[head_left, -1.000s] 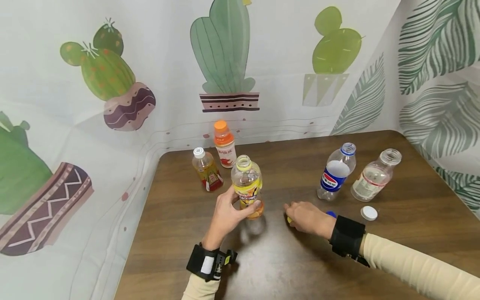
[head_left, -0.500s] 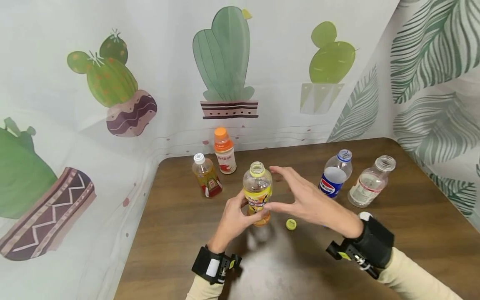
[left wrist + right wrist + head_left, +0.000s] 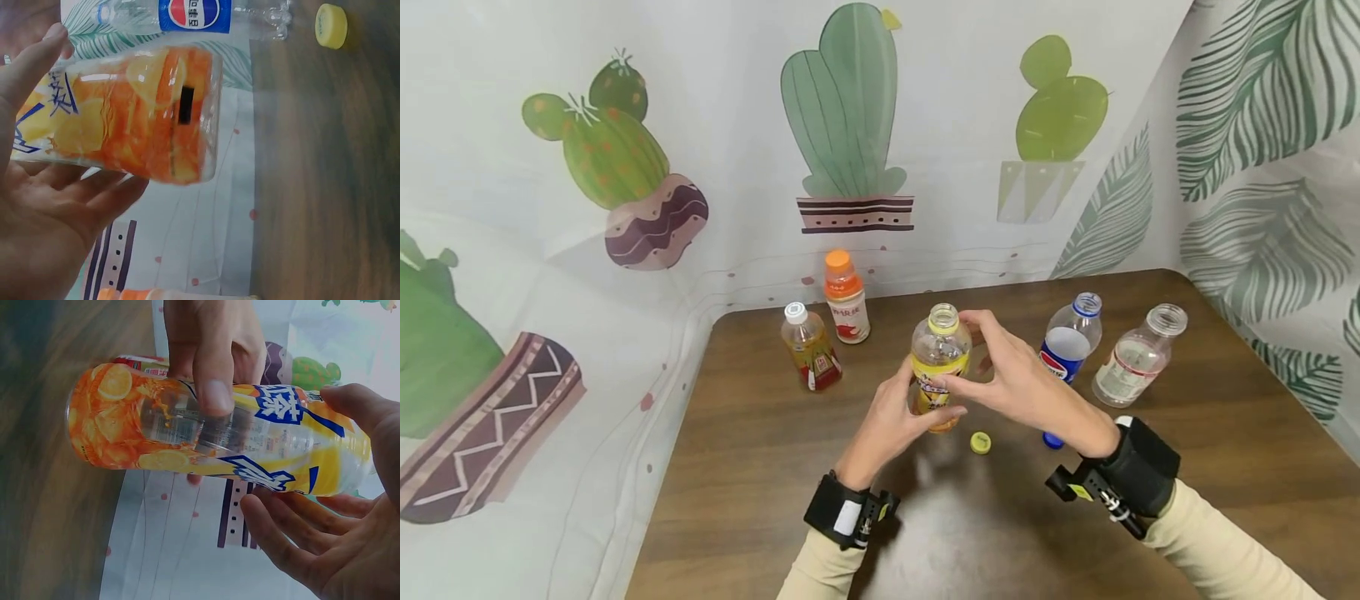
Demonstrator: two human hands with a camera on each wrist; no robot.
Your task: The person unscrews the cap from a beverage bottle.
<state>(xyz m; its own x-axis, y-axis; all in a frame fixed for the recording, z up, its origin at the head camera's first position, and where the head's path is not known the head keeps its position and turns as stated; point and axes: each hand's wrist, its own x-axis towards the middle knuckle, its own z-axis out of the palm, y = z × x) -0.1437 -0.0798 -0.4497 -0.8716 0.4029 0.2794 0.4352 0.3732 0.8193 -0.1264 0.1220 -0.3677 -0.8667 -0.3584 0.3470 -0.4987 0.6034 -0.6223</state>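
My left hand (image 3: 891, 425) grips a clear iced tea bottle (image 3: 941, 363) with a yellow-orange lemon label, held upright just above the table. Its mouth is uncapped, with a yellow ring round the neck. From the other side my right hand (image 3: 1026, 383) holds the upper part of the same bottle, thumb on the label (image 3: 275, 406) and fingers curved behind; the fingertips are partly hidden in the head view. In the left wrist view the bottle's base (image 3: 194, 115) hangs apart from the tabletop. Below it lies a yellow cap (image 3: 981, 442).
An uncapped Pepsi bottle (image 3: 1070, 337) and an uncapped clear bottle (image 3: 1131, 367) stand at the right. A blue cap (image 3: 1052, 440) lies beneath my right forearm. Back left are a white-capped bottle (image 3: 812, 350) and an orange-capped bottle (image 3: 847, 304), before a cactus-print cloth (image 3: 737, 150).
My right hand has left the yellow cap on the table and come up to the iced tea bottle, taking hold of it. My left hand has carried the bottle rightward.
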